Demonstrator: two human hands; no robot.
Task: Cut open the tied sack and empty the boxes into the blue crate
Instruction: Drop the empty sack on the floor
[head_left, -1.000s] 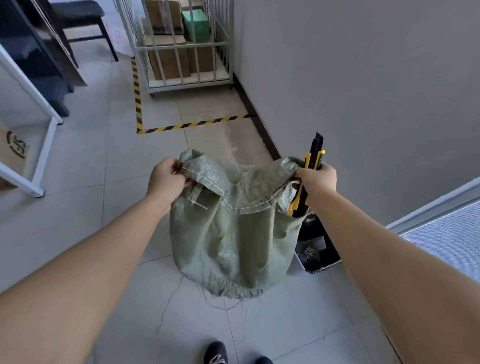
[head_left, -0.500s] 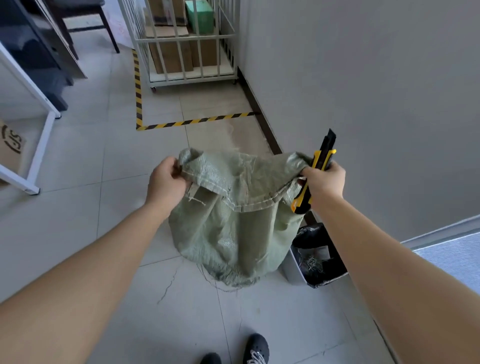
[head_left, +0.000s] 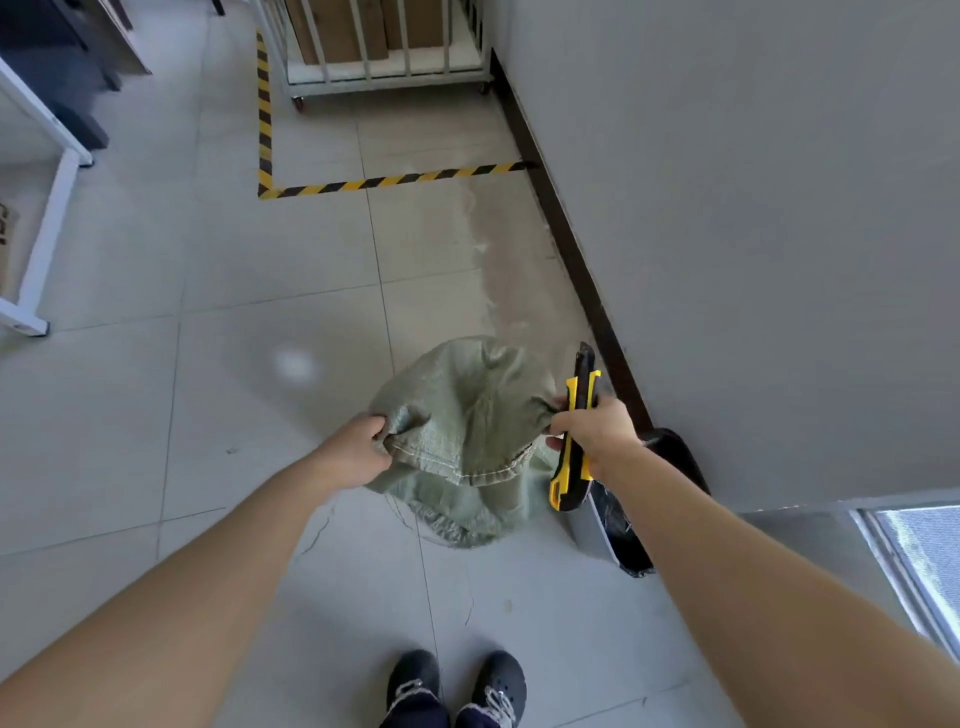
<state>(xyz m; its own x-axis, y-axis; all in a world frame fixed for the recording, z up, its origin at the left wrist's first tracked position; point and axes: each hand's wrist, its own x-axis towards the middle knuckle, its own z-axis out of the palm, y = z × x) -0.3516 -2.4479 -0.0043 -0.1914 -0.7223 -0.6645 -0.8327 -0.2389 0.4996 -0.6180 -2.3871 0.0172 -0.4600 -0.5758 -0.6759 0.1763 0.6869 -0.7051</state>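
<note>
Sack (head_left: 467, 415) hangs limp & light, looks empty; L hand (head_left: 358, 452) & R hand (head_left: 597, 431) pinch hem corners, R also clamping knife (head_left: 574, 441). Soft weave, grip by stitched hem.

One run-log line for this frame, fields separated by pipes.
left hand: grips sack hem | right hand: grips sack and utility knife | sack: limp, open | bin: beside wall

Sack (head_left: 467, 436) hangs at centre between both hands; bin (head_left: 631, 530) at four o'clock, cart (head_left: 384, 78) at twelve.
</note>
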